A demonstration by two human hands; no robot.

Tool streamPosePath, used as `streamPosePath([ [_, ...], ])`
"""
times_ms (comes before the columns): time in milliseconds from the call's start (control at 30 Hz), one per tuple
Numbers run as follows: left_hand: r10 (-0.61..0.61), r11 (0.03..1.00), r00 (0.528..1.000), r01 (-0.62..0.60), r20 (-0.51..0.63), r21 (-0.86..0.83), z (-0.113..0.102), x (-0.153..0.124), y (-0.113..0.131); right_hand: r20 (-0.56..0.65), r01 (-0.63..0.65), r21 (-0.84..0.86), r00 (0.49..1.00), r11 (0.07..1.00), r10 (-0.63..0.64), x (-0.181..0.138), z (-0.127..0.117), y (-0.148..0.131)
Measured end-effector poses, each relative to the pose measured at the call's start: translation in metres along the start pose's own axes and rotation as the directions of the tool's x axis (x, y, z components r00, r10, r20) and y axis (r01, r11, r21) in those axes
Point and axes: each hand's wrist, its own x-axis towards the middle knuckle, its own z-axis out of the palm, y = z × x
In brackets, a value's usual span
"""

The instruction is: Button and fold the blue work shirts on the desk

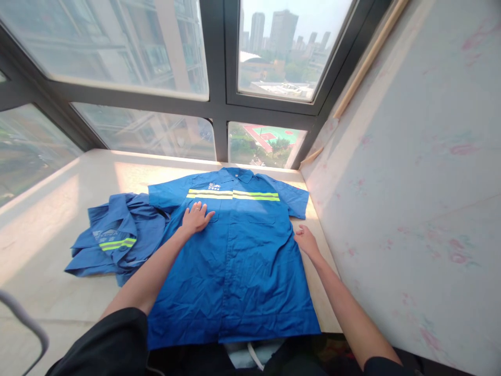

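On the pale surface (35,245) beneath the windows (289,52), a blue short-sleeved work shirt (266,271) is laid out front side up, its collar (245,176) pointed towards the glass and its hem brought to the near edge. The chest is crossed by a yellow-and-grey reflective band (256,196), above which a white logo (214,186) is printed; the lower cloth is marked by many wrinkles.

The left hand (195,218) is laid palm down on the chest just below the band, with its fingers extended and the thumb held apart from them. The right hand (307,242) is placed at the opposite side edge of the shirt, below the sleeve, with its fingers curled; whether cloth is pinched between them cannot be told.

Beside the shirt, to the left, a crumpled blue garment (151,230) with a similar yellow stripe (117,244) is bunched up. The right side is bounded by a flower-patterned wall (422,172), and a grey cable (33,329) is seen at the lower left.
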Motion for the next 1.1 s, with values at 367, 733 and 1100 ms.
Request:
streamPosePath([
  [367,0.351,0.934,0.932,-0.355,-0.087,-0.036,0.019,-0.005,0.132,0.182,-0.142,0.161,0.977,0.977,0.113,-0.028,-0.019,0.007],
  [733,0.367,0.927,0.926,-0.372,-0.084,-0.042,0.029,-0.003,0.123,0.209,-0.265,0.263,0.954,0.928,0.213,-0.021,-0.029,0.002],
  [1100,0.448,0.889,0.884,-0.457,-0.134,-0.039,0.017,-0.04,0.17,0.24,-0.268,0.359,0.952,0.894,0.19,0.046,0.002,-0.049],
])
